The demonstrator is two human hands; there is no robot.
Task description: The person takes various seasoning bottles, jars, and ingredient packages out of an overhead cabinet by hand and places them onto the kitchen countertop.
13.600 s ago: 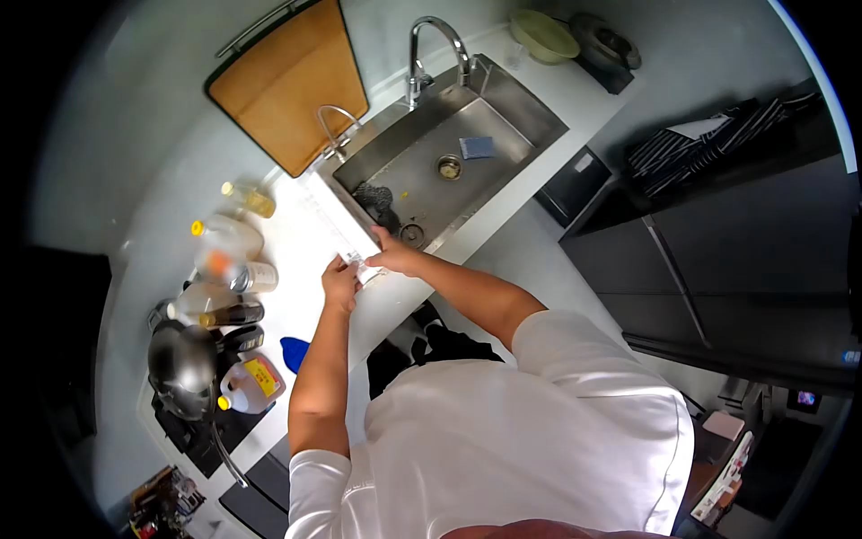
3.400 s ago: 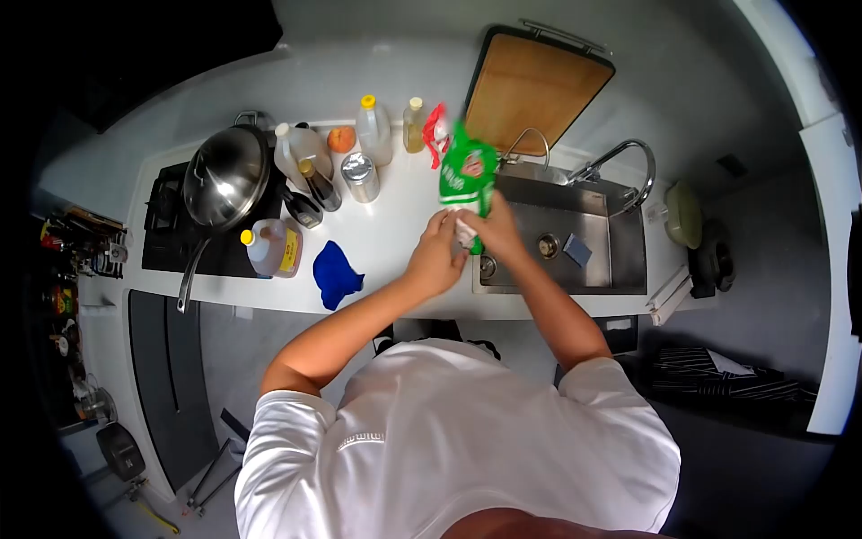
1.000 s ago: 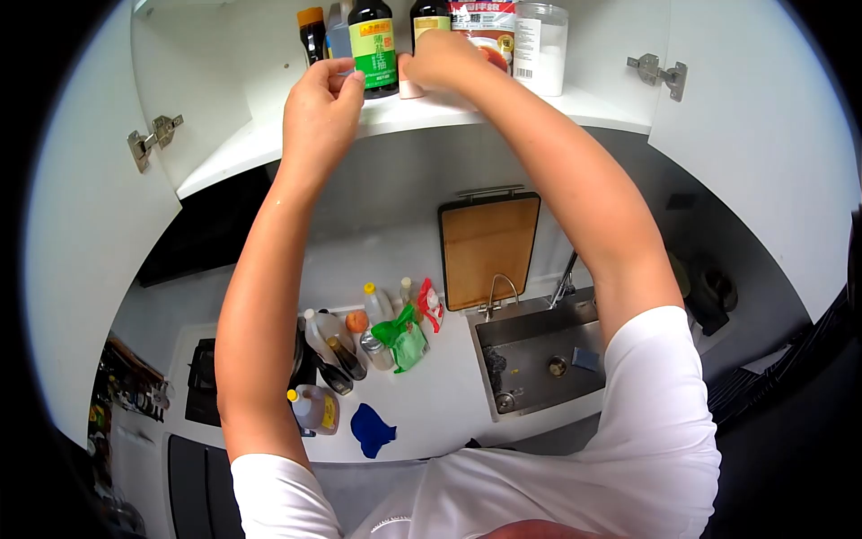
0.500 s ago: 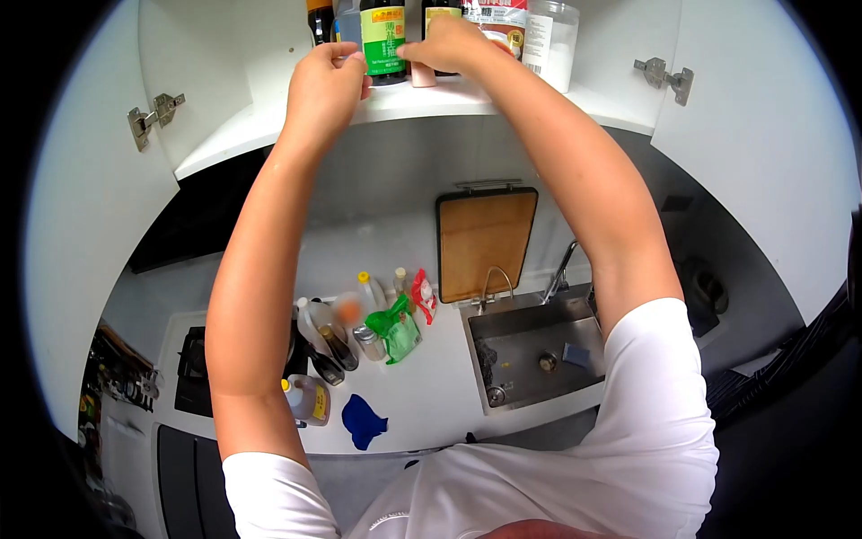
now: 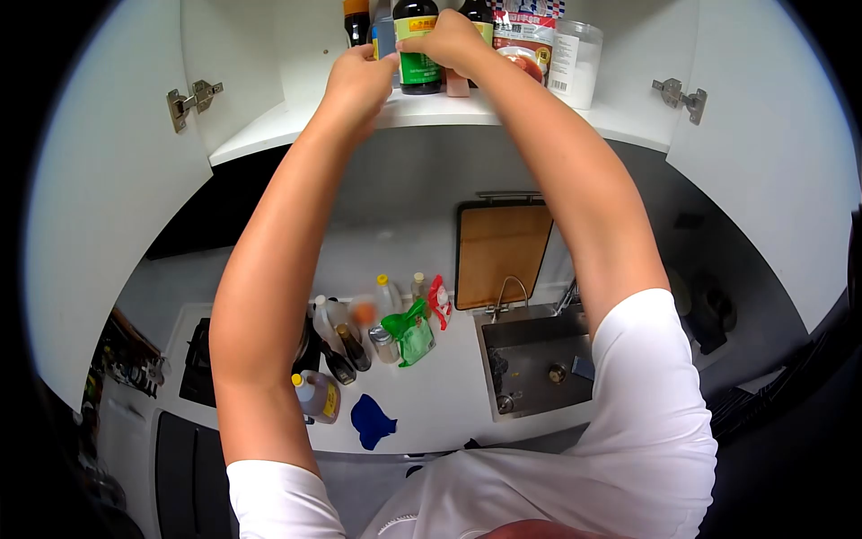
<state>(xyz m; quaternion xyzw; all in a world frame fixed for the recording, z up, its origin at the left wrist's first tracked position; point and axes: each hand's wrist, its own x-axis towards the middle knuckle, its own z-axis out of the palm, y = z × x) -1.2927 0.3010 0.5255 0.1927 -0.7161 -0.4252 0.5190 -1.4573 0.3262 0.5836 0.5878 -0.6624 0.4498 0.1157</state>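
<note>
A dark soy sauce bottle [image 5: 419, 74] with a yellow-and-green label stands upright at the front of the cabinet shelf. My right hand [image 5: 452, 45] is at its right side, a digit laid across the label and the other fingers mostly hidden, seemingly wrapped round the bottle. My left hand [image 5: 357, 83] is raised just left of the same bottle, fingers loosely bent and slightly apart, with nothing visible in it. Behind my left hand are a bluish container [image 5: 384, 38] and an orange-capped dark bottle [image 5: 356, 20]. Under my right hand a small pinkish object [image 5: 457, 85] shows.
Right on the shelf [image 5: 440, 110] are a red-and-white packet [image 5: 524, 40] and a white-filled jar [image 5: 585, 67]. Cabinet doors [image 5: 108, 180] stand open on both sides. Below are counter bottles [image 5: 352, 346], a green bag [image 5: 415, 340], a blue cloth [image 5: 371, 422] and a sink [image 5: 539, 359].
The view has shifted, so the shelf sits lower and further right. My right hand has reached leftward across the front of the soy sauce bottle. My left hand remains beside it.
</note>
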